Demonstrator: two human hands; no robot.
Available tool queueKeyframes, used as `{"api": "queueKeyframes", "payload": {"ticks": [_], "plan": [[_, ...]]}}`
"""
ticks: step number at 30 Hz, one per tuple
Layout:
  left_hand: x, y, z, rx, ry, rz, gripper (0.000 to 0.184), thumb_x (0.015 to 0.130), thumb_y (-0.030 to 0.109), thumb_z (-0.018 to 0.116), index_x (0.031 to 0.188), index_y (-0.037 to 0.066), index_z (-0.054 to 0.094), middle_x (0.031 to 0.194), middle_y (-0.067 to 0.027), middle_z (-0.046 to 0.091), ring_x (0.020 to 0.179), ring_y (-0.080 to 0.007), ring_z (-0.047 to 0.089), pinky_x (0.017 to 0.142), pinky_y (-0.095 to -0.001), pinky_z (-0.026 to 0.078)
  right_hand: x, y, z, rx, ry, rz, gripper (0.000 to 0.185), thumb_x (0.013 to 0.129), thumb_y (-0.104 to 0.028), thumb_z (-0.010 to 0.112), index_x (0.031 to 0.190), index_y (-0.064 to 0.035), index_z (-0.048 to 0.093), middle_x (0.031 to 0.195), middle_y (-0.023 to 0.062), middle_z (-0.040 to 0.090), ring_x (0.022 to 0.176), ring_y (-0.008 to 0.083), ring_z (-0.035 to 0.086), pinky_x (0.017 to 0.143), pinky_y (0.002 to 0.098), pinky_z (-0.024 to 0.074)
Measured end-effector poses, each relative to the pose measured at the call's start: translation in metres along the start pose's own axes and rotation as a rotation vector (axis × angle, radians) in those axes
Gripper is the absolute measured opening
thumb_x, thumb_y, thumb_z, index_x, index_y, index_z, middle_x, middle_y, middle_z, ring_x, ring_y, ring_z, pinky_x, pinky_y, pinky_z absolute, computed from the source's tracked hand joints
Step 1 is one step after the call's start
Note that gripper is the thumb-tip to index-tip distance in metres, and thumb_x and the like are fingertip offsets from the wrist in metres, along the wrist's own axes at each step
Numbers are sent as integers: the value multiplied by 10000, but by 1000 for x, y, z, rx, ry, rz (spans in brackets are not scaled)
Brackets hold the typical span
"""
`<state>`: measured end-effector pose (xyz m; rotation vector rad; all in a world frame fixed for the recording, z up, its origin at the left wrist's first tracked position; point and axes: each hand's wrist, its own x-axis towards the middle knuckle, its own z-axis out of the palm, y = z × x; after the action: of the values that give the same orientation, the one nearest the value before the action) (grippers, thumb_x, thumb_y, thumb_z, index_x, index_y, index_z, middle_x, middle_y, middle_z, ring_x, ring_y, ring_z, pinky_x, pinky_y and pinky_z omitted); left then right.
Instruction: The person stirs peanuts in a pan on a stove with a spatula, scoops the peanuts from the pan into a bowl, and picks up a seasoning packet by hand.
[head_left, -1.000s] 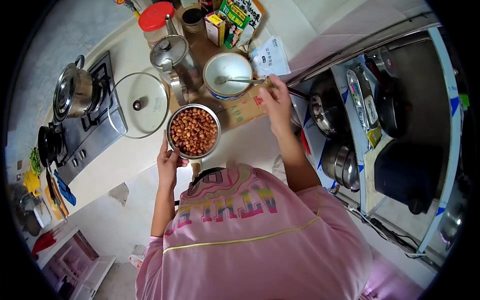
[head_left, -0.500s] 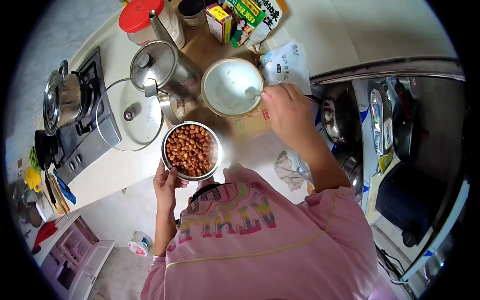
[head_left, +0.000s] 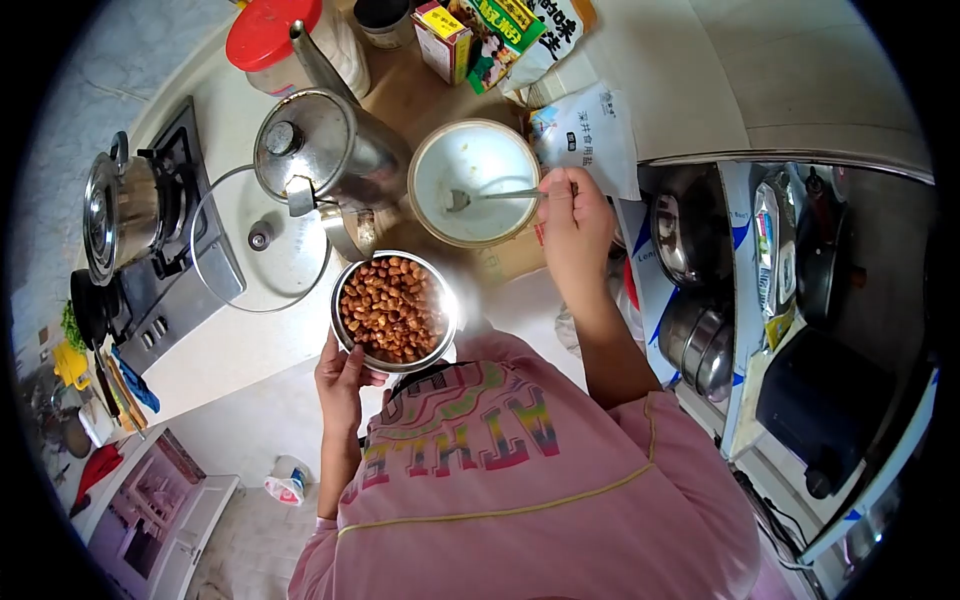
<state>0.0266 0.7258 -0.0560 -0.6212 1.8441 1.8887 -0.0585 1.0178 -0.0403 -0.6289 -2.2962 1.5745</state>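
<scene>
My left hand (head_left: 341,388) grips the near left rim of a round metal bowl (head_left: 398,367) filled with reddish-brown peanuts (head_left: 388,310), held by the counter's edge. In my right hand (head_left: 578,230) is the handle of a metal spoon (head_left: 507,194). Its head lies inside a white bowl (head_left: 440,220), which has light smears and small bits on its inner wall. Just left of the white bowl, behind the peanuts, stands a metal oil pot (head_left: 375,160) with a spout and a handle.
A glass lid (head_left: 285,270) lies left of the peanuts, near the gas stove (head_left: 200,270) with its steel pot (head_left: 135,215). A red-lidded jar (head_left: 270,40), a small box (head_left: 443,42) and a salt bag (head_left: 590,135) stand behind. An open drawer (head_left: 735,330) of pans is at right.
My right hand has drawn closer, with the spoon's handle now plainly visible and its head further left in the white bowl. My left hand still holds the peanuts; the view has shifted slightly.
</scene>
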Motion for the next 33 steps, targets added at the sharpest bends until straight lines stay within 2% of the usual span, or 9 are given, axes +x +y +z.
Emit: {"api": "queueKeyframes", "payload": {"ticks": [2,8,11,20,26,32,33], "plan": [[1,1,1,-11,-9,-1,464,900,83,466,1341,39,332,764,-85,621,537,-119,586,483,-217,497,0,4,4,96,14,118,194,904,-171,474,816,-18,554,692,51,591,570,133,559,535,267,431],[0,1,0,7,-13,-11,483,900,82,471,1356,60,312,727,-81,605,528,-137,597,478,-224,505,1,5,-3,367,-19,265,206,923,-201,467,859,-37,573,650,16,550,505,79,486,459,204,408],[-1,0,-1,16,-12,10,502,899,77,475,1367,74,294,713,-79,599,532,-140,600,480,-227,506,1,5,-3,463,-2,289,213,927,-202,462,889,-23,571,626,23,527,484,68,455,431,196,406],[-2,-4,-3,6,-20,30,512,897,73,467,1373,79,279,709,-80,602,548,-146,607,492,-233,514,-7,10,-3,612,80,226,217,933,-184,445,899,-3,559,653,29,526,516,65,466,454,216,465],[1,-4,-6,-5,-95,34,564,887,43,461,1394,92,219,749,-97,608,543,-154,607,478,-239,518,-19,7,-6,622,151,162,209,928,-189,454,898,-13,563,644,23,531,517,67,476,453,221,463],[3,3,-5,-66,-155,25,588,868,1,438,1398,89,198,766,-116,608,539,-168,611,472,-243,521,-31,-6,-7,301,55,84,197,891,-236,528,895,-46,577,621,15,545,509,79,505,443,216,434],[5,-1,-5,-86,-167,39,586,870,2,437,1398,89,197,771,-117,610,547,-172,615,475,-243,522,-31,8,-14,225,128,37,209,879,-236,551,925,-33,571,700,31,570,535,78,508,440,216,424]]}}
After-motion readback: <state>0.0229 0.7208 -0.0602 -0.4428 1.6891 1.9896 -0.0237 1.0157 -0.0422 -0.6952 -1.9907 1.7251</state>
